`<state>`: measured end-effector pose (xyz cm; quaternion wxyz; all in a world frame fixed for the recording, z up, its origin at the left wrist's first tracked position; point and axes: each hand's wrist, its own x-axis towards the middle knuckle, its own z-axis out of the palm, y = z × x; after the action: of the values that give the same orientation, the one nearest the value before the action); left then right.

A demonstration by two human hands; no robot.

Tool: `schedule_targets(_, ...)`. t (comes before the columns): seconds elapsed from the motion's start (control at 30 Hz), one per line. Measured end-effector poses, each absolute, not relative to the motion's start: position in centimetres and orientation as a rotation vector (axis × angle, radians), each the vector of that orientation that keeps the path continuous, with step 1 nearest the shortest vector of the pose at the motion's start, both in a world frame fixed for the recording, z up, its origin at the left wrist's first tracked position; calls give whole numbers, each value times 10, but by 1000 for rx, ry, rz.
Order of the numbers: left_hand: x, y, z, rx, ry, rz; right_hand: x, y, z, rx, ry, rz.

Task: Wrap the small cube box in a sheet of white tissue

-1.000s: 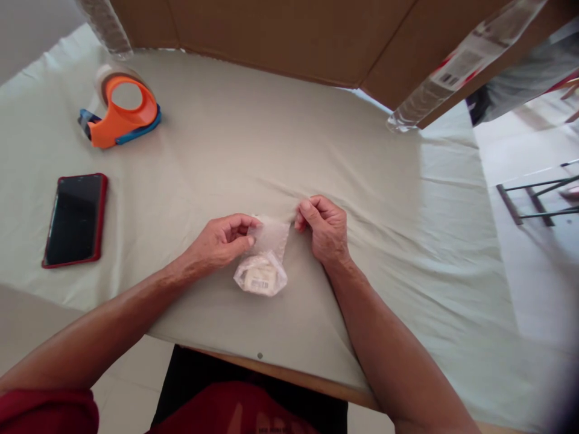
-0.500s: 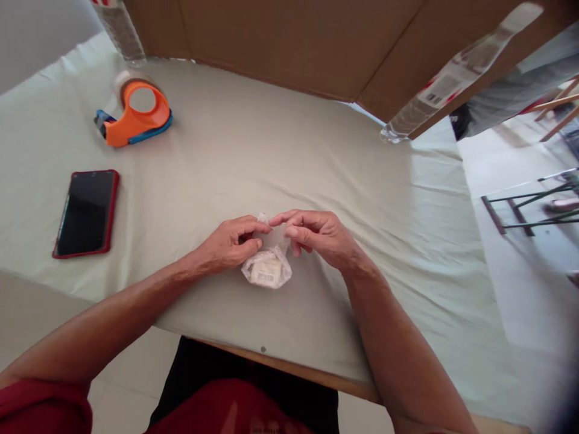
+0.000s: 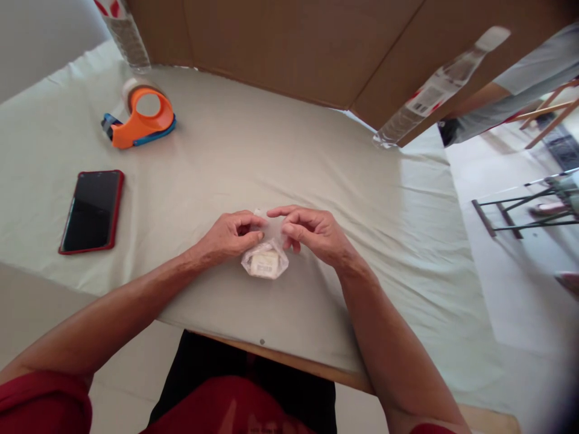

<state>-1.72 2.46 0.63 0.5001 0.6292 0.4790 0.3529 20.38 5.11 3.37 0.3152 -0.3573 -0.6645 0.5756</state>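
A small clear plastic bag (image 3: 265, 263) holding a white labelled item lies on the pale green cloth (image 3: 280, 150) near the table's front edge. My left hand (image 3: 228, 236) pinches the bag's upper left part between thumb and fingers. My right hand (image 3: 312, 233) pinches the bag's top from the right, index finger stretched over it. Both hands meet above the bag.
An orange and blue tape dispenser (image 3: 140, 116) sits far left, a red-cased phone (image 3: 92, 211) lies screen up nearer me. A big cardboard box (image 3: 316, 42) stands at the back, with clear plastic bottles (image 3: 429, 90) leaning at its corners. Another person's sleeve (image 3: 529, 66) shows top right.
My right hand has moved left from the cloth beside the bag onto the bag's top, meeting my left hand. The bag's upper flap is now folded smaller.
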Motion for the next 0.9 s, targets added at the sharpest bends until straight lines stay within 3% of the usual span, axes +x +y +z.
schedule_targets(0.6, -29, 35, 7, 1644, 1162, 1240, 226, 55, 58, -934, -1627, 1216)
schedule_targets(0.9, -23, 19, 27, 1854, 1368, 1293, 231, 63, 58, -769, -1440, 1478)
